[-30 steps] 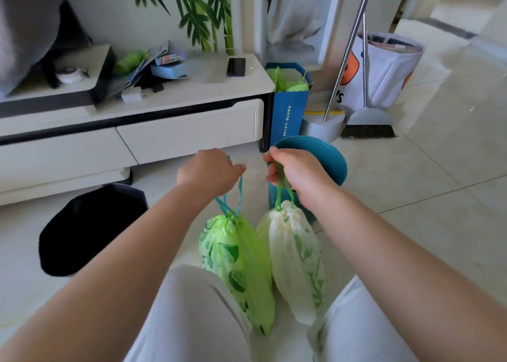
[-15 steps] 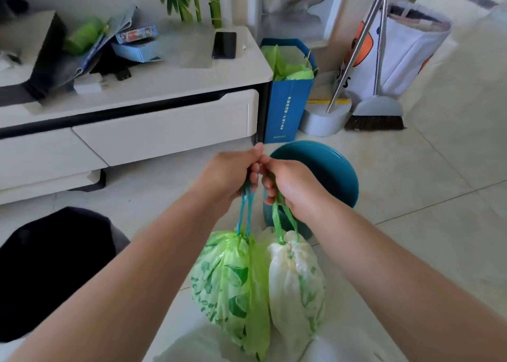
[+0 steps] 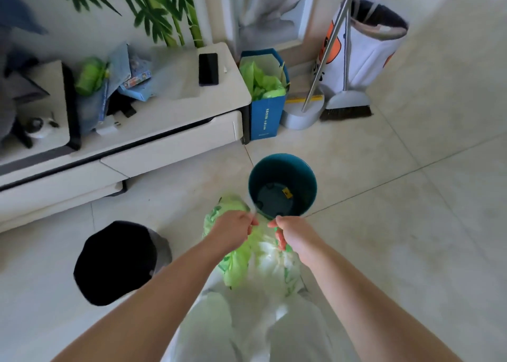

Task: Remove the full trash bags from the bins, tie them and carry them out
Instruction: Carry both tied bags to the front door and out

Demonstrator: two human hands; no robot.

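Two tied trash bags hang in front of my legs. The green leaf-print bag (image 3: 233, 268) is under my left hand (image 3: 233, 226), which is closed on its drawstring. Beside it, the whiter bag (image 3: 277, 268) hangs from my right hand (image 3: 292, 234), closed on its green string. Both hands are close together, nearly touching. Just beyond them stands the teal bin (image 3: 282, 186) with no bag inside. A black bin (image 3: 115, 263) stands on the floor to my left.
A white low cabinet (image 3: 164, 142) with a phone (image 3: 208, 69) and clutter runs along the left wall. A blue paper bag (image 3: 267, 114) holding green bags, a dustpan and broom (image 3: 345, 103) and a white tote (image 3: 367, 51) stand at the back. Tiled floor stretches right.
The view has risen and now looks down from higher, so the teal bin's inside shows. Both bags stayed in my hands and hang lower in the view, close to my legs.
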